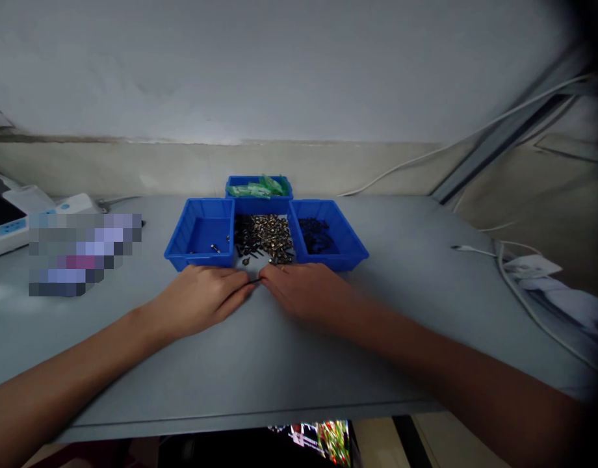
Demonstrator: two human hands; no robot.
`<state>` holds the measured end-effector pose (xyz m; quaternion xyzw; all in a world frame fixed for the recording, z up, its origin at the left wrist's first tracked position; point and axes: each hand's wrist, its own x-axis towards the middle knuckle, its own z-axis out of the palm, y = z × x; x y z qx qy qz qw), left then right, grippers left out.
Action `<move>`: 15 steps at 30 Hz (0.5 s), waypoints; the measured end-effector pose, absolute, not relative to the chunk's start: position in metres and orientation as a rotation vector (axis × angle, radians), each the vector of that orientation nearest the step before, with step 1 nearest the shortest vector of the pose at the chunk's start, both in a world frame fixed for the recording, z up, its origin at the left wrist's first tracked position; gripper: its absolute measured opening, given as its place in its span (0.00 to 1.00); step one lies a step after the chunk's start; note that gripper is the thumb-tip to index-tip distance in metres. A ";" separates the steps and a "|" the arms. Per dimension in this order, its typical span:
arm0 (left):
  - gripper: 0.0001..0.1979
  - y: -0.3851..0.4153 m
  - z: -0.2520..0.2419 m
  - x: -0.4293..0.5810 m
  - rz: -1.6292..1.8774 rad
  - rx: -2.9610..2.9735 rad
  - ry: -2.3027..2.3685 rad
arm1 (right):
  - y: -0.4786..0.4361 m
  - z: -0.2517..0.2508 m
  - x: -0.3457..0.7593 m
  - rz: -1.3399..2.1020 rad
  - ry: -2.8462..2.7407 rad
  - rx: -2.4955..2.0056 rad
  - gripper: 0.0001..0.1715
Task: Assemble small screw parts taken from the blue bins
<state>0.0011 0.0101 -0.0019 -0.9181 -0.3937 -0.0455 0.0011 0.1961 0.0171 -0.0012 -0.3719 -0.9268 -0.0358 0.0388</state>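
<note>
My left hand (205, 294) and my right hand (306, 289) rest on the table with fingertips close together. A thin dark piece (255, 281) spans the gap between them, its ends pinched in my fingers; its exact kind is too small to tell. Just beyond lies a pile of small black and brass-coloured metal parts (272, 235), some of them screw-like. The left blue bin (182, 235) holds a few shiny small parts, including a screw-like piece (216, 248). Dark small parts (317, 235) lie in the right blue bin (351, 244).
A back blue bin (231, 184) holds green plastic bags (260, 187). At the left are a white power strip (16, 227) and a blurred-out object (87, 253). White cables (518, 299) trail along the right side. A lit screen (328, 442) shows below the table's front edge (260, 416).
</note>
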 end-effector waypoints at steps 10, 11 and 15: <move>0.17 0.011 -0.002 0.001 -0.156 -2.889 -1.244 | 0.018 -0.002 0.193 -0.108 -2.805 -1.230 0.11; 0.17 0.011 -0.001 0.002 -0.166 -2.883 -1.260 | 0.018 -0.003 0.194 -0.125 -2.799 -1.215 0.11; 0.15 0.011 0.000 0.003 -0.177 -2.866 -1.306 | 0.017 -0.004 0.195 -0.138 -2.792 -1.156 0.09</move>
